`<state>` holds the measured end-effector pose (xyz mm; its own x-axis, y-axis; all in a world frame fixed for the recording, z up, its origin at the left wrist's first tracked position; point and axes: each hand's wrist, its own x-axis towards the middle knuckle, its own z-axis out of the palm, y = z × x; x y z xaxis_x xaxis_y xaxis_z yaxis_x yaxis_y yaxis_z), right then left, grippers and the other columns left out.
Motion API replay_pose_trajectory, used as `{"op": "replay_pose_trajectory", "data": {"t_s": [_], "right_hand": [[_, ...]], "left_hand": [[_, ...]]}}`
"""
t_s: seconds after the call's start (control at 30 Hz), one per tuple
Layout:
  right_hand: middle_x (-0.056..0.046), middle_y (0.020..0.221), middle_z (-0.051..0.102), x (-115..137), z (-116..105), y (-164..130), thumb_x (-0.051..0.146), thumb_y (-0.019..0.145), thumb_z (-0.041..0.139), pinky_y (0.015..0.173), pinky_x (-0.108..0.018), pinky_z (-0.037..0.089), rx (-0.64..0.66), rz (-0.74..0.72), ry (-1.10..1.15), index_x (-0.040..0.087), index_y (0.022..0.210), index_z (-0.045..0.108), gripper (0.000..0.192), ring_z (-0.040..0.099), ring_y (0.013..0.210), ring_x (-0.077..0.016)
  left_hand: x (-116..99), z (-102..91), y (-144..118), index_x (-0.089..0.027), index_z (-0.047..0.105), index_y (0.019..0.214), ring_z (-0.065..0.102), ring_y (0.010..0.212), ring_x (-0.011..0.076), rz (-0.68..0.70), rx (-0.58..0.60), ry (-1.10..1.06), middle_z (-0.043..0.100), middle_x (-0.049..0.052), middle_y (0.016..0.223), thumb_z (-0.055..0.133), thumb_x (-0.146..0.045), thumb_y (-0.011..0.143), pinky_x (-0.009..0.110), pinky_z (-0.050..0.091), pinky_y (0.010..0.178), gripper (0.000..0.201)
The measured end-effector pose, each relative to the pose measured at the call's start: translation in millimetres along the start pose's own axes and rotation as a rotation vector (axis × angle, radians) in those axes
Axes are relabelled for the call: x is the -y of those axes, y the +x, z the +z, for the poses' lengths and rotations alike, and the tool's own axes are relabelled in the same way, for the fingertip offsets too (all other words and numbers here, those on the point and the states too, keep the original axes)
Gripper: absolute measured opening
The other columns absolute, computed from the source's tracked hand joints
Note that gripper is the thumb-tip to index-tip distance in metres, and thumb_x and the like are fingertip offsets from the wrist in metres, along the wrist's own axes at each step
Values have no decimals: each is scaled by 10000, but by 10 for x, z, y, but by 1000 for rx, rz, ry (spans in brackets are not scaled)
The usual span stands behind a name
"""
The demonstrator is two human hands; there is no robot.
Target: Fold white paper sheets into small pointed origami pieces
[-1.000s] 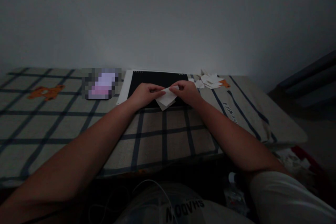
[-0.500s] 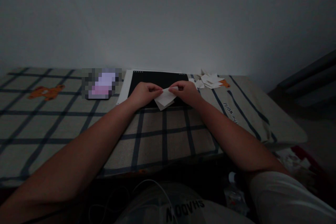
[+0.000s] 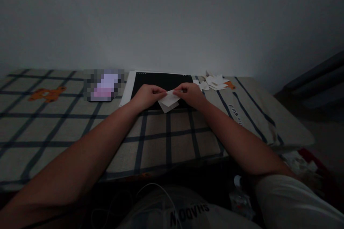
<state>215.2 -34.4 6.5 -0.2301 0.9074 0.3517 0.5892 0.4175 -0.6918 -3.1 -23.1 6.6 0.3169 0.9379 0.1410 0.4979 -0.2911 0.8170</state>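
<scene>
Between my hands is a small piece of white paper (image 3: 169,101), folded into layers whose pointed lower corners hang toward me. My left hand (image 3: 149,96) pinches its left upper edge between thumb and fingers. From the other side, my right hand (image 3: 190,94) grips the right upper edge the same way. Both hands are over a flat black sheet or board (image 3: 164,79) with a white margin on its left. Just right of my right hand lies a loose pile of white paper pieces (image 3: 215,82).
A checked cloth (image 3: 156,143) covers the table. A phone (image 3: 105,85), blurred by pixels, lies at the left back. Behind the table rises a grey wall (image 3: 172,21). Below the right edge are a clear bottle (image 3: 240,198) and crumpled white scraps (image 3: 299,162); a white cable (image 3: 157,185) crosses my lap.
The paper's front layer has shifted slightly upward, so its folded layers look more separated at the bottom. Both hands stay almost in the same place.
</scene>
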Motion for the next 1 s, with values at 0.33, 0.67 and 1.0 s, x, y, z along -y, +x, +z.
{"op": "replay_pose_trajectory", "data": {"t_s": [0.33, 0.67, 1.0], "right_hand": [[-45, 813, 741, 17, 23, -19, 291, 808, 695, 669, -297, 460, -2, -6, 33, 178, 817, 741, 123, 616, 722, -166], [-41, 799, 730, 55, 45, -32, 299, 821, 658, 665, -286, 431, 1, -42, -26, 171, 850, 756, 164, 584, 696, -150], [-56, 905, 715, 21, 113, -40, 342, 784, 685, 694, -288, 465, 70, -21, 145, 163, 946, 698, 242, 621, 794, -172]], "left_hand": [[-21, 28, -11, -174, 794, 856, 653, 698, 170, 0, -23, -15, 756, 53, 776, 771, -411, 738, 254, 492, 605, 266], [-75, 23, -35, -174, 790, 831, 592, 626, 147, 44, 1, 89, 723, 37, 716, 720, -374, 773, 255, 436, 573, 219], [-89, 45, -66, -183, 757, 758, 541, 605, 141, 172, 31, 179, 660, 5, 644, 636, -415, 841, 271, 332, 573, 274]]}}
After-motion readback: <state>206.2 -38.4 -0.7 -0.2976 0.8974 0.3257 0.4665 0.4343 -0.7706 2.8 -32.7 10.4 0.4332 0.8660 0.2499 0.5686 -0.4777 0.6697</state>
